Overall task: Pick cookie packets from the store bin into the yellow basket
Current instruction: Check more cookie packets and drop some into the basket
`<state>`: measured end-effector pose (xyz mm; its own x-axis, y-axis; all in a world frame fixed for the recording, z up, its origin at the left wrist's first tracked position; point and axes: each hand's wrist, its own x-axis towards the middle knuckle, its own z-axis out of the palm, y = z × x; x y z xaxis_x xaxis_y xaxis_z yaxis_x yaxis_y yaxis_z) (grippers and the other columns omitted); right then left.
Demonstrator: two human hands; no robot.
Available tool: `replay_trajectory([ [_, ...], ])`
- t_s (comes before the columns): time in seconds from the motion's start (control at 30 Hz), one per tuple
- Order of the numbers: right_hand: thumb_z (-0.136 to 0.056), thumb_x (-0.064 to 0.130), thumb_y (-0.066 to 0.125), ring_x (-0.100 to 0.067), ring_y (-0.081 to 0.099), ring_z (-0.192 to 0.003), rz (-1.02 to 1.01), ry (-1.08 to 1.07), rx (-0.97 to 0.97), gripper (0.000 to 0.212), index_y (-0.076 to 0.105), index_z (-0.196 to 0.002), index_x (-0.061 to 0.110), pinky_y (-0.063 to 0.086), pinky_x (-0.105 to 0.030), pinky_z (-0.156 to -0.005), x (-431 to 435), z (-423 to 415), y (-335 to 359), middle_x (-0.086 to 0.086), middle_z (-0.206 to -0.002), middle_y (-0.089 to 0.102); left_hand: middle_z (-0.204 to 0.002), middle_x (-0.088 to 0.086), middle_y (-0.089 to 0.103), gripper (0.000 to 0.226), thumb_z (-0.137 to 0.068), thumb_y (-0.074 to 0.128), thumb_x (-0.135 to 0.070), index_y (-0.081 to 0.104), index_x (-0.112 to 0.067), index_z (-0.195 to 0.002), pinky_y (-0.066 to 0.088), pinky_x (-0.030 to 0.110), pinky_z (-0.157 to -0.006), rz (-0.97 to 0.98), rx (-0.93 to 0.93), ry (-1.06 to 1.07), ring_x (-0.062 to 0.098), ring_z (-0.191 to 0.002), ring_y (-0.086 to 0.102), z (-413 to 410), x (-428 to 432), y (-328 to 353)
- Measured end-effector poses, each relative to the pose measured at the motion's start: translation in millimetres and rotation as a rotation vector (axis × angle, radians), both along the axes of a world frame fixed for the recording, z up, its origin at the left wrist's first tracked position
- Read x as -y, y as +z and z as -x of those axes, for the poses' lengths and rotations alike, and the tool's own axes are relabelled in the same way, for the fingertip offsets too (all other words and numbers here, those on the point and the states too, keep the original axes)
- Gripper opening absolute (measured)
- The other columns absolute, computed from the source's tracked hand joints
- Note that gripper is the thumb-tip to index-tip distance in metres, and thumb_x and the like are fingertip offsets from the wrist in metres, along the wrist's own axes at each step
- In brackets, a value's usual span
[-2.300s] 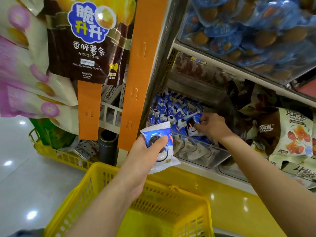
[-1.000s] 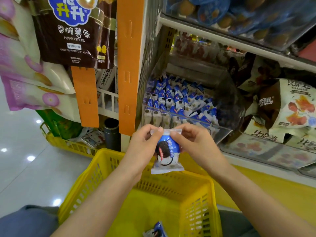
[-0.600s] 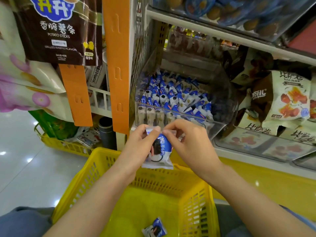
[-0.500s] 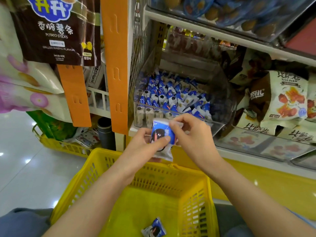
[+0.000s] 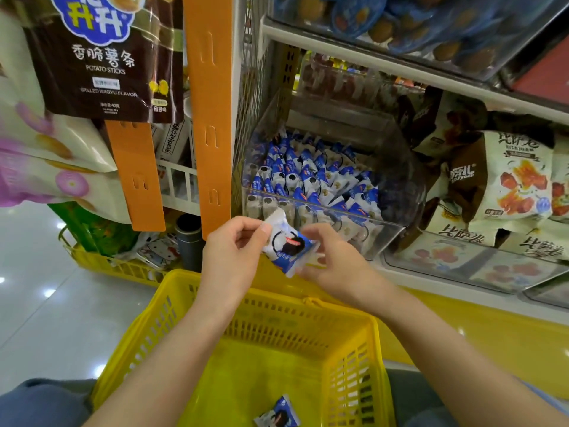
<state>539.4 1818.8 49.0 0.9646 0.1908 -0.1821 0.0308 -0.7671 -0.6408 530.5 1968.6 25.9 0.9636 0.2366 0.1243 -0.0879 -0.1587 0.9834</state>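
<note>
A blue-and-white cookie packet point(image 5: 288, 245) hangs tilted above the far rim of the yellow basket point(image 5: 311, 306). My left hand point(image 5: 234, 257) pinches its upper left corner between thumb and fingers. My right hand point(image 5: 331, 261) is just to the right of it, with blurred, loosely spread fingers at the packet's right edge. One more cookie packet point(image 5: 277, 415) lies on the basket floor near the front. Behind my hands, the clear store bin point(image 5: 386, 232) on the shelf holds several of the same packets point(image 5: 308, 177).
An orange hanging strip point(image 5: 209, 118) and a brown potato-stick bag point(image 5: 104, 57) hang left of the bin. Snack bags point(image 5: 511, 180) fill the bin to the right. A second yellow basket point(image 5: 123, 266) with goods stands on the floor at left.
My right hand took a packet from the bin and brought it to my left hand over the basket. The packet has since tilted, and my right fingers have loosened from it.
</note>
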Motion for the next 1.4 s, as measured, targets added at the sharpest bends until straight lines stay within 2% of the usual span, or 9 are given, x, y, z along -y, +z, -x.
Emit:
replay_trajectory([
  [0.07,-0.083,0.024,0.067,-0.005,0.048,-0.116,-0.114,0.037,0.139,0.053,0.041,-0.129,0.022,0.039,-0.019,-0.097,-4,3,-1,0.006,-0.129,0.049,-0.076,-0.01,0.065,0.013,-0.087,0.06,-0.017,0.063,-0.026,-0.078,0.048,0.012,-0.066,-0.12,0.05,-0.059,0.0,-0.074,0.061,2,1,0],
  [0.23,-0.088,0.022,0.06,-0.003,0.064,-0.079,-0.294,-0.003,0.27,0.006,0.065,-0.092,0.021,0.053,-0.021,-0.072,-7,5,3,0.007,-0.084,0.068,-0.074,-0.011,0.065,0.019,-0.087,0.061,-0.02,0.06,-0.032,-0.073,0.046,0.01,-0.057,-0.172,0.044,-0.126,-0.003,-0.073,0.06,6,6,1],
  [0.43,-0.087,0.016,0.062,-0.014,0.066,-0.078,-0.4,-0.042,0.218,0.007,0.065,-0.083,0.02,0.056,-0.028,-0.071,-4,1,6,0.002,-0.08,0.069,-0.08,0.002,0.068,0.015,-0.091,0.054,-0.024,0.066,-0.015,-0.089,0.051,0.02,-0.059,0.037,-0.072,-0.131,0.011,-0.074,0.065,5,6,3],
  [0.67,-0.086,0.025,0.063,-0.005,0.058,-0.078,-0.01,0.163,0.576,0.009,0.066,-0.091,0.017,0.051,-0.026,-0.069,-2,7,6,0.009,-0.083,0.064,-0.085,0.005,0.069,0.018,-0.092,0.053,-0.026,0.066,-0.013,-0.093,0.054,0.024,-0.063,0.04,-0.109,-0.14,0.012,-0.078,0.067,5,5,2],
  [0.87,-0.085,0.019,0.064,0.004,0.056,-0.077,-0.22,-0.049,0.56,0.011,0.059,-0.081,0.028,0.045,-0.009,-0.068,-1,3,4,0.018,-0.074,0.059,-0.091,-0.001,0.062,0.006,-0.09,0.056,-0.023,0.055,-0.02,-0.095,0.052,0.03,-0.077,0.001,-0.078,-0.089,0.013,-0.087,0.061,2,6,0],
  [1.0,-0.086,0.02,0.063,-0.003,0.06,-0.075,-0.357,-0.202,0.534,0.015,0.056,-0.079,0.032,0.053,-0.021,-0.07,2,-1,7,0.013,-0.075,0.061,-0.085,0.003,0.06,0.006,-0.094,0.05,-0.022,0.054,-0.017,-0.094,0.051,0.021,-0.058,0.004,-0.171,-0.129,0.013,-0.073,0.06,1,3,-2],
  [1.17,-0.083,0.011,0.066,-0.002,0.058,-0.088,-0.276,0.034,0.633,0.006,0.062,-0.084,0.017,0.047,-0.013,-0.078,-3,4,6,0.005,-0.092,0.062,-0.09,0.009,0.068,0.046,-0.098,0.025,-0.043,0.059,-0.013,-0.097,0.054,0.028,-0.065,0.444,-0.409,-0.286,0.022,-0.082,0.066,2,8,7],
  [1.27,-0.082,0.014,0.066,-0.009,0.052,-0.099,-0.073,0.181,0.689,0.002,0.064,-0.084,0.014,0.042,-0.018,-0.081,-5,7,2,0.002,-0.1,0.061,-0.093,0.012,0.071,0.047,-0.096,0.032,-0.043,0.061,-0.007,-0.107,0.054,0.031,-0.067,0.687,-0.369,-0.237,0.024,-0.086,0.068,0,3,10],
  [1.4,-0.081,0.016,0.067,-0.008,0.047,-0.103,0.003,0.27,0.694,0.004,0.067,-0.086,0.016,0.039,-0.018,-0.082,-5,7,3,0.004,-0.104,0.06,-0.105,0.01,0.069,0.033,-0.094,0.047,-0.03,0.063,-0.009,-0.113,0.056,0.031,-0.074,0.67,-0.284,-0.216,0.018,-0.093,0.067,1,-1,9],
])
